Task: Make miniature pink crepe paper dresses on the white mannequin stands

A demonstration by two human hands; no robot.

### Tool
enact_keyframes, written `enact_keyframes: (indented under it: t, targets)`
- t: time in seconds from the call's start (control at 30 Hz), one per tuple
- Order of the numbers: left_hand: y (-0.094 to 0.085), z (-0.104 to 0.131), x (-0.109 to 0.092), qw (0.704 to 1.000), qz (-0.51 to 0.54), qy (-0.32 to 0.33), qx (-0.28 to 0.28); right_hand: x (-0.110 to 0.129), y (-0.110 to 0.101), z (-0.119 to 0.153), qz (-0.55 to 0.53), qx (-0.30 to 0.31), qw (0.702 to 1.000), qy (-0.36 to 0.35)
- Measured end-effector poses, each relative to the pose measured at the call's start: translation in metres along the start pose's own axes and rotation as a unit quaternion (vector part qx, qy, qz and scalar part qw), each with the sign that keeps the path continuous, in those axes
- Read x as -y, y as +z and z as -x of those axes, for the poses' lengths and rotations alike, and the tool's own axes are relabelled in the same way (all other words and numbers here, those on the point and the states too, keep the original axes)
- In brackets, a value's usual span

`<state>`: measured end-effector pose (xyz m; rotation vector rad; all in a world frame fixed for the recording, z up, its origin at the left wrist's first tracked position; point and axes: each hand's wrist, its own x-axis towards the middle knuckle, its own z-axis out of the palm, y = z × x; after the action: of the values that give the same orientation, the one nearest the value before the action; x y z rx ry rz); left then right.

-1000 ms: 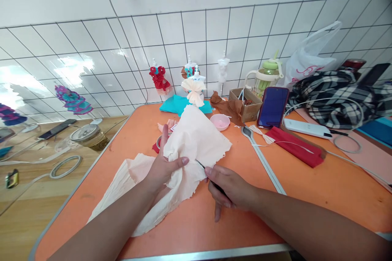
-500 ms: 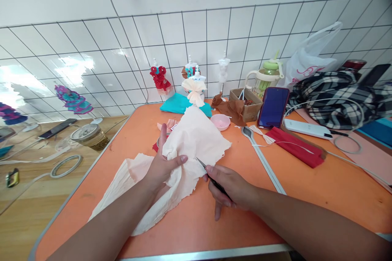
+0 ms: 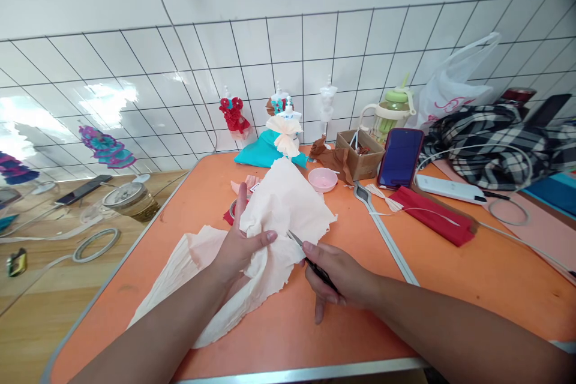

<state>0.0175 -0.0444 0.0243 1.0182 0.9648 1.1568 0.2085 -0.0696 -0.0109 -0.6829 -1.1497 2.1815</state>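
A crinkled cream cloth [image 3: 292, 201] with ragged edges is spread over the middle of the orange table, one long fold trailing toward the lower left. My left hand [image 3: 240, 246] grips it, the thumb pressing on top, the index finger pointing up and other fingers hidden behind the material. In my right hand [image 3: 335, 276] is a pair of small scissors [image 3: 320, 272] with black handles. Their pointed metal tip lies against the cloth, just right of my left thumb. Whether the blades are parted is too small to tell.
Small decorated dress forms [image 3: 286, 129] stand along the tiled wall. Behind the cloth are turquoise fabric [image 3: 258, 153], a pink bowl [image 3: 323, 180] and a cardboard box [image 3: 365, 159]. To the right lie a propped phone [image 3: 400, 157], red fabric [image 3: 432, 215] and white strips [image 3: 391, 246].
Both hands keep nearly the same place on the cloth. The view has shifted very slightly, and the scissors' tip stays at the cloth.
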Motion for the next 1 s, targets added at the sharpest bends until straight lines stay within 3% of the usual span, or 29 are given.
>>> enact_keyframes:
  t: [1.0]
  targets:
    - [-0.0003, 0.0019, 0.0007, 0.999, 0.01, -0.031, 0.017, 0.0022, 0.0021, 0.0018, 0.018, -0.01, 1.0, 0.006]
